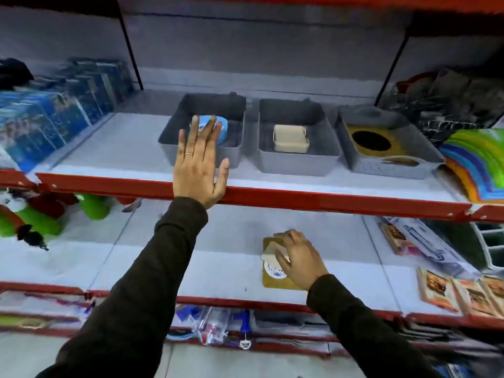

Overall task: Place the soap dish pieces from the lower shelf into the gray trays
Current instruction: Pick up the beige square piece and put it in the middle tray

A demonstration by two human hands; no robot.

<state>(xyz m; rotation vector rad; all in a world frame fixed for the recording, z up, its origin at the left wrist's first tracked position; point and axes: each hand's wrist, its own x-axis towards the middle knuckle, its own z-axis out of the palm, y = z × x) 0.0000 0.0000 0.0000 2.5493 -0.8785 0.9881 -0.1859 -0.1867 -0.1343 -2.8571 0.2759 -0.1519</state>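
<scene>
Three gray trays stand in a row on the upper shelf. The left tray (174,137) holds a blue round soap dish piece (222,128), the middle tray (297,162) a beige rectangular piece (290,139), and the right tray (392,166) a yellow-brown piece with a dark round hole (371,141). My left hand (197,165) is flat with fingers spread, raised in front of the left tray. On the lower shelf my right hand (297,257) closes on a beige piece (268,252) that rests on a yellow-brown square piece (272,282) with a white and blue patterned round piece (274,270).
Blue packaged goods (54,115) fill the upper shelf's left end; rainbow-coloured items (477,165) and dark marbled goods (450,105) sit at its right. Green and red toys (41,214) lie at the lower left, flat packets (450,290) at the lower right. Red shelf edges (300,200) run across.
</scene>
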